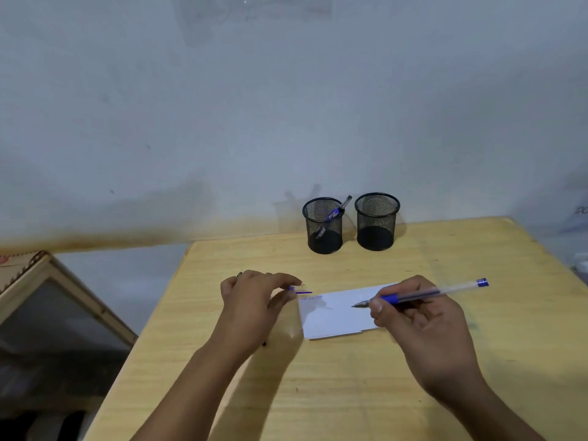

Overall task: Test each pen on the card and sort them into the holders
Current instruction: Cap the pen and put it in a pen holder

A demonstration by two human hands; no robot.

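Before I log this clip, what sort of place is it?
Probably a plain home or office desk corner: a bare wooden table against a stained painted wall, with two mesh pen holders and a white card on it.

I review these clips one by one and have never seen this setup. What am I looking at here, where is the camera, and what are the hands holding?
There is no machine here: a person works with two bare hands, and the one picture comes from a camera worn on the head, looking forward and down. On the wooden table lies a white card. The right hand holds a blue-capped pen in a writing grip, its tip over the card. The left hand pinches a small clear pen cap beside the card's left edge. At the far edge stand two black mesh holders: the left holder contains one pen leaning inside, and the right holder looks empty.
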